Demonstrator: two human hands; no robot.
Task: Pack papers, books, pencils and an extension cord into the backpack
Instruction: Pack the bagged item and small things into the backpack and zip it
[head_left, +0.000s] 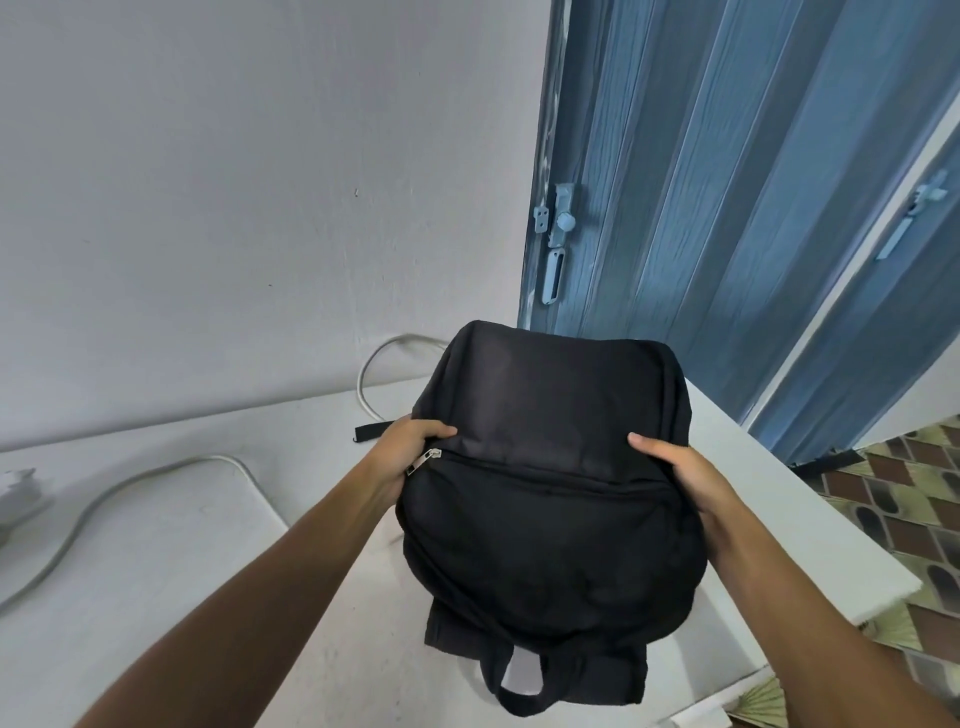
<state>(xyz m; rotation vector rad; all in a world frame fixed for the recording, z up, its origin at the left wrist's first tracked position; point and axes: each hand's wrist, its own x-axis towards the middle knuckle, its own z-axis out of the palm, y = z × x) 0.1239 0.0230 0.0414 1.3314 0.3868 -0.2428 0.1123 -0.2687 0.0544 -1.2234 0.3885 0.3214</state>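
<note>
A black backpack (550, 467) lies on the white table (208, 545), front pocket up, its carry loop toward me and its zippers closed. My left hand (410, 447) grips its left side near the silver zipper pull (423, 460). My right hand (680, 473) holds its right side. A white extension cord (104, 499) runs across the table at the left, and another loop of the cord (374, 364) shows behind the bag. I see no papers, books or pencils.
A white plug block (15, 493) sits at the far left edge of the table. A grey wall stands behind. A blue folding door (727, 208) is at the right, with patterned floor tiles (909, 493) below the table's right edge.
</note>
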